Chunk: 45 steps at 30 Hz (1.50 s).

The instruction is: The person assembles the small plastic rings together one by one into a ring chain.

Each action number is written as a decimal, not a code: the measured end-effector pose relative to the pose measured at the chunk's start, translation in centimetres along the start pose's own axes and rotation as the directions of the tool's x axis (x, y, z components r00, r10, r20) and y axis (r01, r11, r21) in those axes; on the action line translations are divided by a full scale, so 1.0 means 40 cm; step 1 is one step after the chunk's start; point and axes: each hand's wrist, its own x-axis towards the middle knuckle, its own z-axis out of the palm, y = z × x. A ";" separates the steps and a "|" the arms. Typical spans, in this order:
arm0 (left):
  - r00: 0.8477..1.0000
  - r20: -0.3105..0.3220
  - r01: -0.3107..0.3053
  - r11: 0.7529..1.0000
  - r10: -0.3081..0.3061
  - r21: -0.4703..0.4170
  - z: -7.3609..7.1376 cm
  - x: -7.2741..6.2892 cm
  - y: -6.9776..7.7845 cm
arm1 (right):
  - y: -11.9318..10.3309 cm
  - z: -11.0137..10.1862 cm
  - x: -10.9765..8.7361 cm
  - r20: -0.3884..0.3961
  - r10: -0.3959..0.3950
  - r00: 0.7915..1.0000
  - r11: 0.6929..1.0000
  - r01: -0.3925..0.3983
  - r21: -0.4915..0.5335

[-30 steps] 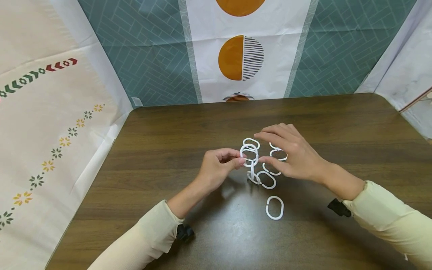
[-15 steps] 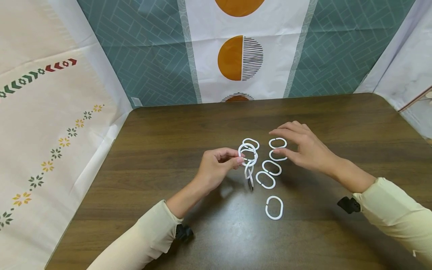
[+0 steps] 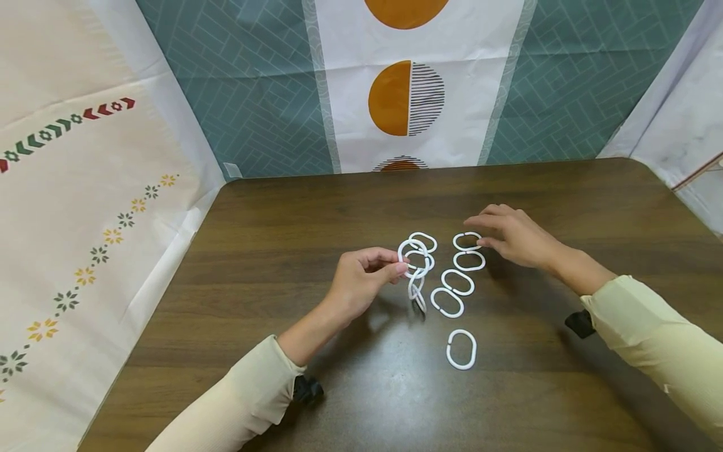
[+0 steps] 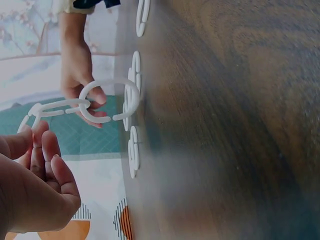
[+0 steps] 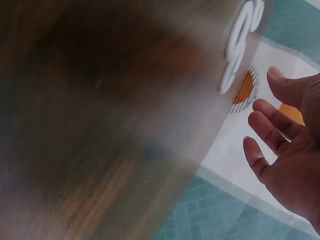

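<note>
My left hand (image 3: 363,280) pinches a white oval plastic link (image 3: 400,251) between thumb and fingers. From it hangs a short chain of joined links (image 3: 416,294), whose lower end is near or on the table; I cannot tell which. In the left wrist view one hanging link (image 4: 136,95) shows a small gap in its side. My right hand (image 3: 514,237) hovers over the far right loose link (image 3: 454,242), fingers spread and loosely bent. In the right wrist view, nothing lies between the fingers of the right hand (image 5: 290,145).
Several loose white links lie in a slanting row on the brown wooden table (image 3: 282,238). One separate link (image 3: 449,353) lies nearer the front. Another link (image 3: 422,234) is behind the held chain. A patterned cloth (image 3: 265,119) hangs beyond the table's back edge.
My right hand has drawn away from the chain, to the right, and over the far loose link. The left hand keeps its pinch; the chain hangs and has turned a little.
</note>
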 end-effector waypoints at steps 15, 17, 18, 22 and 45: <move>1.000 -0.004 0.016 1.000 -0.016 0.000 -0.002 0.003 -0.002 | 0.037 0.019 0.003 0.182 0.012 0.983 0.996 0.004 -0.086; 1.000 -0.004 0.015 1.000 -0.015 0.004 -0.002 0.003 -0.002 | 0.040 0.023 0.002 0.185 0.011 0.983 0.996 0.007 -0.092; 1.000 -0.005 0.015 1.000 -0.015 0.006 -0.002 0.004 -0.002 | 0.041 0.025 0.002 0.179 0.009 0.984 0.995 0.008 -0.098; 1.000 -0.004 0.020 1.000 -0.020 -0.001 -0.003 0.005 -0.001 | 0.039 0.033 0.007 0.144 0.003 0.990 0.993 0.014 -0.119; 1.000 0.005 0.010 1.000 -0.010 0.011 -0.002 0.004 0.001 | 0.039 0.039 0.006 0.018 -0.064 0.998 0.980 0.066 -0.189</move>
